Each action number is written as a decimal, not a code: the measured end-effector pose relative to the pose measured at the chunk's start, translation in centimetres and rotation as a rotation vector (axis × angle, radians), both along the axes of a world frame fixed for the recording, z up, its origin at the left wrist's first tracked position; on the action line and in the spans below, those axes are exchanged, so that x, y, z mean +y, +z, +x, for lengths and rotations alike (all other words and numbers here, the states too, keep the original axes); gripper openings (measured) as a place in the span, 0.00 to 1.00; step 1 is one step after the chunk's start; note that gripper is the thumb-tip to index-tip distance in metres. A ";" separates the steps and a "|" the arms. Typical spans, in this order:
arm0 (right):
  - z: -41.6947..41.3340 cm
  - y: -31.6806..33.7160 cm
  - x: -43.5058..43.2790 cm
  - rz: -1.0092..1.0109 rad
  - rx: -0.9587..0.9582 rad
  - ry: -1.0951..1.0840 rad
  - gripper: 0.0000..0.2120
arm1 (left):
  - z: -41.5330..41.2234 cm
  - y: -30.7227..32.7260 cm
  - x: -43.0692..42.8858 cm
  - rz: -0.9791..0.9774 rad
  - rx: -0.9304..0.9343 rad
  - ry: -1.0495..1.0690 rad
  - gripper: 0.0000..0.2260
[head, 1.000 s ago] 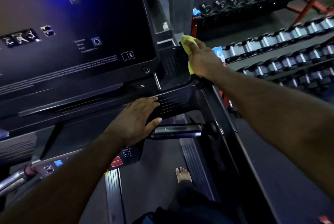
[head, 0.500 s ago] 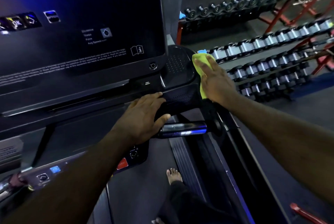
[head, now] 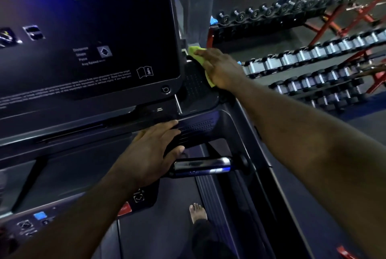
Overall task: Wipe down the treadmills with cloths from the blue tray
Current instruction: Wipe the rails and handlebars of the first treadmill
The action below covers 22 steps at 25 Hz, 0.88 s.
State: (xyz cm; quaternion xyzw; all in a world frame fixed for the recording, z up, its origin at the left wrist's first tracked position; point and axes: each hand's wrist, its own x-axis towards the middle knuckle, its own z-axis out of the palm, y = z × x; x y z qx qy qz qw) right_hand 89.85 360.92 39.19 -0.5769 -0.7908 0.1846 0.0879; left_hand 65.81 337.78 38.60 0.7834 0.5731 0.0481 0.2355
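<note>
Your right hand [head: 219, 68] presses the green cloth [head: 196, 56] flat, fingers straight and together, on the far corner of the side pocket [head: 196, 93], just right of the screen [head: 83, 39], at upper centre of the frame. Your left hand [head: 150, 154] rests on the console ledge at centre, fingers straight and close, thumb apart.

Risk: the cloth is pressed, not gripped, so a fast stroke may push it off the edge.

Risk: your left forearm lies over the red stop button [head: 124, 208] (lower centre), and leaning on it may trigger it.
</note>
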 end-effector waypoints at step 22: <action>3.7 -2.5 -14.2 0.107 -0.218 -0.183 0.27 | 0.1 0.6 -0.1 0.045 -0.057 -0.010 0.26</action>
